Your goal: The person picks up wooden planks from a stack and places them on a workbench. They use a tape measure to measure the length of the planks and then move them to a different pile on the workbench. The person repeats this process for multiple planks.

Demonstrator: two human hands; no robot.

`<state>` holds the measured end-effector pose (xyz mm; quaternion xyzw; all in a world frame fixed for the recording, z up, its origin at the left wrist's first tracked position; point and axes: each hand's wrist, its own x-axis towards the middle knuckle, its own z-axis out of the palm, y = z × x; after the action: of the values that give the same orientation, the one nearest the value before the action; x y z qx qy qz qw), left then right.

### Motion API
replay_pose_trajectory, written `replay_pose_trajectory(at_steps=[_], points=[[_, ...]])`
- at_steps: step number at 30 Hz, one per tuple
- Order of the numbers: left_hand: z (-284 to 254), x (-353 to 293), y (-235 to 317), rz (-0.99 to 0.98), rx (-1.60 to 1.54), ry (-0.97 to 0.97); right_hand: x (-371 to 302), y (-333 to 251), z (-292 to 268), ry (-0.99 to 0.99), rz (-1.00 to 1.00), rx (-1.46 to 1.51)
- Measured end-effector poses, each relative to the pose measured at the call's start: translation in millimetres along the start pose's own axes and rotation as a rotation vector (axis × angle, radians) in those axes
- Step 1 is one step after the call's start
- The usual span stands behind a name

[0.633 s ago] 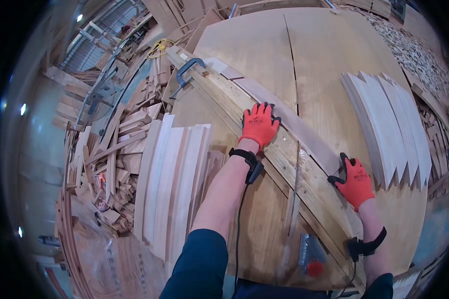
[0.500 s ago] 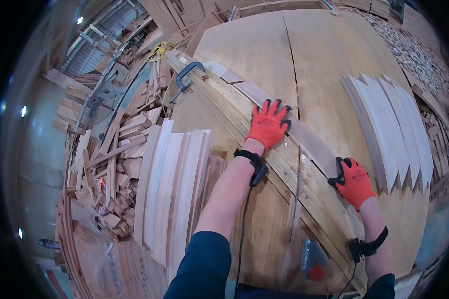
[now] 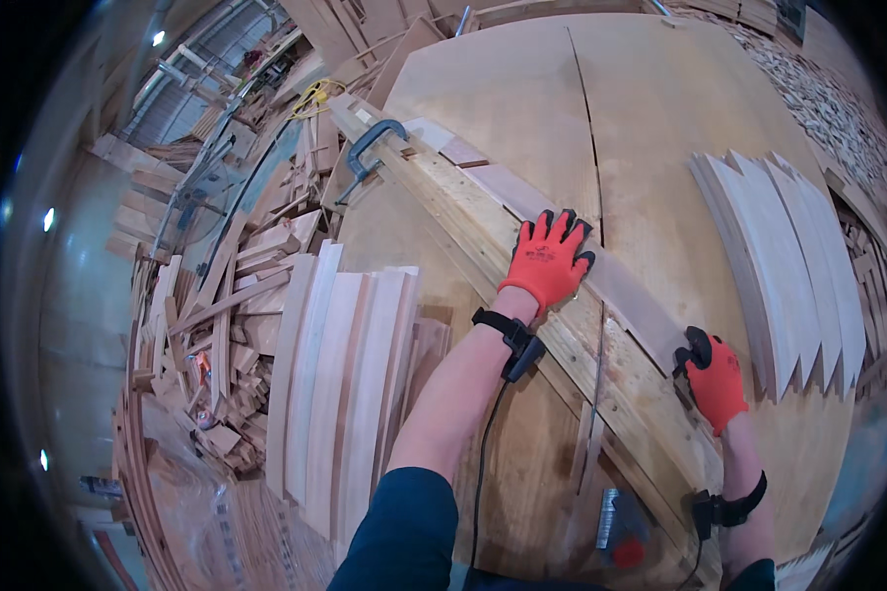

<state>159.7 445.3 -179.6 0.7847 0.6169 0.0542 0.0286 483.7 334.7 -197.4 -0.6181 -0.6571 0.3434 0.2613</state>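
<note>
A pale curved wooden board [image 3: 641, 295] lies along the far side of a long timber beam [image 3: 463, 202], which crosses the plywood tabletop diagonally. My left hand [image 3: 550, 264], in a red glove with black fingertips, rests over the board and the beam's edge, fingers spread. At the board's near right end, my right hand [image 3: 717, 379] in a matching glove is closed, its thumb and curled fingers against that end. A dark C-clamp [image 3: 370, 153] grips the beam near its far left end. Shorter pieces of board lie in line along the beam beyond my left hand.
Curved boards with pointed ends [image 3: 784, 271] are stacked at the right. More long boards [image 3: 340, 384] stand side by side at the left, next to a heap of wood offcuts [image 3: 237, 364]. A clear item with a red part [image 3: 626, 552] lies near the front edge.
Both hands and the pale board have slid a little toward the near right along the beam. The right hand's fingers have drawn in closer together.
</note>
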Motion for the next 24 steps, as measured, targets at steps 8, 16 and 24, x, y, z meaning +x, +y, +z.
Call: replay_pose_trajectory(at_steps=[8, 16, 24], points=[[-1.7, -15.2, -24.7, -0.013, -0.024, 0.039, 10.5, -28.0, 13.4, 0.027, -0.007, -0.132], [-6.9, -24.9, -12.9, -0.209, 0.058, 0.087, 1.9, -36.9, 16.8, 0.089, 0.043, -0.137], [-3.3, -19.8, -28.9, -0.105, 0.047, 0.085, -2.8, -25.4, 27.1, 0.11, 0.157, -0.006]])
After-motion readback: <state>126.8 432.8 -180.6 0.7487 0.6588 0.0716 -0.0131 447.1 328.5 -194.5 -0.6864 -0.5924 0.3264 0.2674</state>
